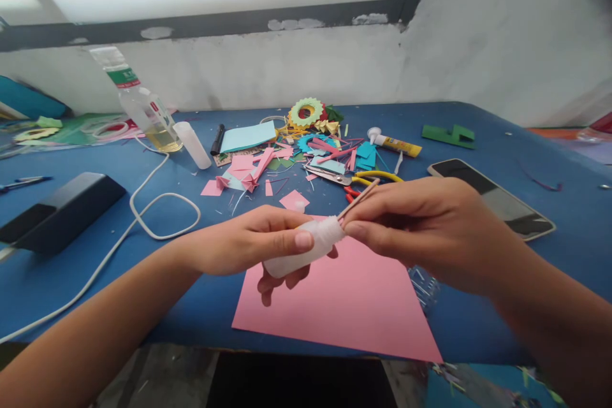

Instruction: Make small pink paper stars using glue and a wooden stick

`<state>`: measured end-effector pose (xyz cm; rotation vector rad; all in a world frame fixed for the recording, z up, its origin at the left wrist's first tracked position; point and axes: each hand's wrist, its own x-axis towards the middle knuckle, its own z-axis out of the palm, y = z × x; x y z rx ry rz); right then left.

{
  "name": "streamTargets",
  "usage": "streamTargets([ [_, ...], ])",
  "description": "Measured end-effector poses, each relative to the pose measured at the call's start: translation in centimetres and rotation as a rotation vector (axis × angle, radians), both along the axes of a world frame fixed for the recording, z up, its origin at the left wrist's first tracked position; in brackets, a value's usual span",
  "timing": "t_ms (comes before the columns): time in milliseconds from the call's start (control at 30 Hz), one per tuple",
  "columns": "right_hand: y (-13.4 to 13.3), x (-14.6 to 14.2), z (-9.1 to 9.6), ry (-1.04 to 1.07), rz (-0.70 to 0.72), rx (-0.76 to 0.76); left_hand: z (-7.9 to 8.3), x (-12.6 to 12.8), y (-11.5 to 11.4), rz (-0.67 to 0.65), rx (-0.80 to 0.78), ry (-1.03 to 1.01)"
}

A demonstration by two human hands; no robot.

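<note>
My left hand (253, 242) is wrapped round a small white plastic bottle (322, 237), which lies tilted with its uncapped mouth toward the right. Thumb and fingers of my right hand (425, 223) pinch a thin wooden stick (359, 199) at that mouth. Whether the stick's lower end is inside the bottle I cannot tell. Beneath both hands a pink sheet of paper (344, 303) lies on the blue table (191, 299). Just beyond the bottle are a small white piece (299, 206) and a pink paper scrap (289, 198).
Scissors (329, 175), paper scraps (241, 162) and a yellow glue tube (399, 145) lie behind my hands. A phone (492, 194) is at right. At left are a clear bottle (148, 111), a white tube (192, 145), a white cable (138, 204) and a dark stand (67, 210).
</note>
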<state>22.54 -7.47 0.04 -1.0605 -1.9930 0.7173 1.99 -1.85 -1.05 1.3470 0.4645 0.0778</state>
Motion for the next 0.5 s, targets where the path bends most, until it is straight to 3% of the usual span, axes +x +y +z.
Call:
streamTargets([
  [167,-0.3,-0.6,-0.3,-0.068,-0.1,0.165,0.0,0.0,0.0,0.011,0.038,0.015],
  [300,-0.2,-0.9,-0.9,-0.152,-0.198,0.366,0.0,0.0,-0.1,0.073,0.169,0.037],
  [500,-0.3,-0.5,-1.8,-0.233,-0.223,0.582,0.0,0.1,-0.4,0.104,0.225,0.019],
])
